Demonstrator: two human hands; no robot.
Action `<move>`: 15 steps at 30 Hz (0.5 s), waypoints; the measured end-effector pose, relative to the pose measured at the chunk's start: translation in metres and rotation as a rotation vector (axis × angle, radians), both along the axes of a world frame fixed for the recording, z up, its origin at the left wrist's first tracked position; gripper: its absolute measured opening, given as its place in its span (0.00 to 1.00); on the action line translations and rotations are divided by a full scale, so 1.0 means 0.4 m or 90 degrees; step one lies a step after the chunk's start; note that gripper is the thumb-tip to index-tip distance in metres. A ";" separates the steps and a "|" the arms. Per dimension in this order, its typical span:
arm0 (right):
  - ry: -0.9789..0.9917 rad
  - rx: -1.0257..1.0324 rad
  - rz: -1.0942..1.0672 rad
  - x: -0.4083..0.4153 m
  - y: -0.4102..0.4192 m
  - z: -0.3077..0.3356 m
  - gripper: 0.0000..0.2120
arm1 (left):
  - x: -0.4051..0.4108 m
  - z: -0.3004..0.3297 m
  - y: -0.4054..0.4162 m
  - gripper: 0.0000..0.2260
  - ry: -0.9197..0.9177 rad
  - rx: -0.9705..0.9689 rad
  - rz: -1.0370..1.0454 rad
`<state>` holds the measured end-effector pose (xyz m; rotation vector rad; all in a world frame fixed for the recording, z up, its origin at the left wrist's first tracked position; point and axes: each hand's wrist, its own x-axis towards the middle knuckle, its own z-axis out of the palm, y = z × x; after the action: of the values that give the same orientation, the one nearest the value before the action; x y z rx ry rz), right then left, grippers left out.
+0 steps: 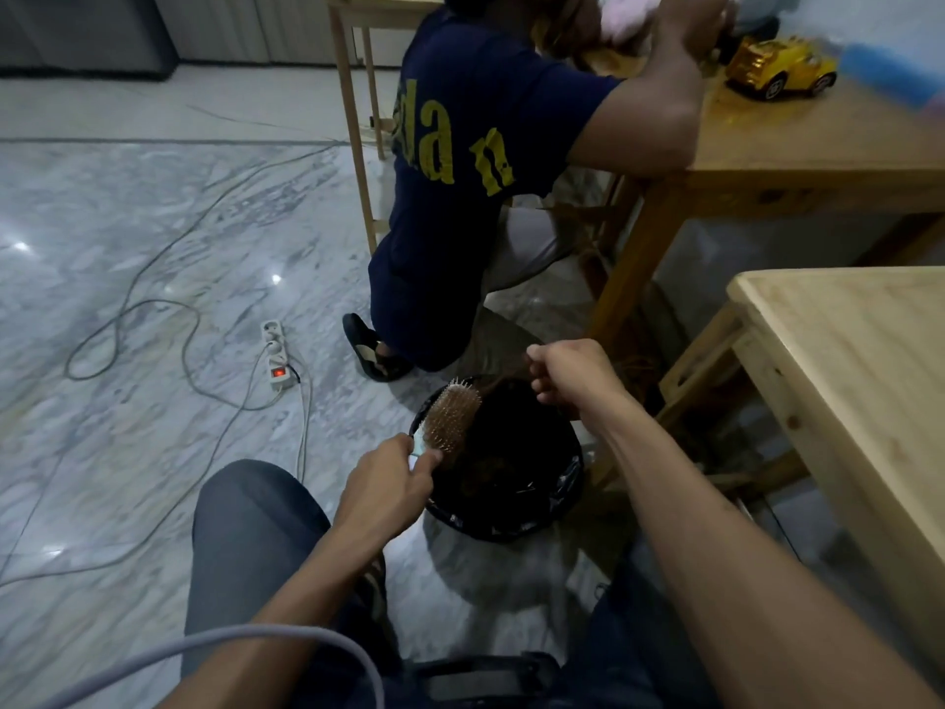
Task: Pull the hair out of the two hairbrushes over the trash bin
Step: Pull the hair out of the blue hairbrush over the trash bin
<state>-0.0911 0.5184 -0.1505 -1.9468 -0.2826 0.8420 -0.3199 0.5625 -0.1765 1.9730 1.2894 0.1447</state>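
A hairbrush [452,417] with a brown bristle pad is held over the left rim of a black-lined trash bin [555,504] on the floor. My left hand [391,483] grips its handle. My right hand [567,373] hovers over the bin's far side, fingers curled, pinching a dark strand of hair [496,383] that stretches back to the brush's tip. Dark hair lies inside the bin. Only one brush is in view.
A person in a navy shirt [460,161] crouches just beyond the bin, leaning on a wooden table [818,140] with a yellow toy truck [780,69]. A lighter wooden table [859,360] stands at right. A power strip [276,355] and cables cross the marble floor at left.
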 end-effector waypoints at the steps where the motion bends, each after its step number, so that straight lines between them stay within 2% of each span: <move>1: 0.018 0.008 0.008 -0.003 -0.003 0.004 0.12 | 0.000 0.000 0.000 0.12 0.001 0.003 -0.001; 4: 0.070 0.000 0.033 -0.013 -0.018 -0.006 0.23 | 0.002 -0.001 -0.013 0.14 -0.015 0.009 -0.008; 6: 0.107 -0.004 0.082 -0.033 -0.026 -0.020 0.25 | 0.009 -0.002 -0.025 0.16 -0.016 0.016 -0.022; 9: 0.105 0.033 0.081 -0.048 -0.031 -0.043 0.19 | 0.016 -0.001 -0.030 0.17 -0.004 0.021 -0.036; 15: 0.020 0.051 -0.088 0.009 -0.037 -0.011 0.06 | -0.017 -0.009 0.001 0.13 -0.011 -0.013 -0.020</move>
<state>-0.0876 0.5036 -0.1548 -1.8547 -0.1586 0.7599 -0.3267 0.5631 -0.1800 1.9693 1.2437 0.1324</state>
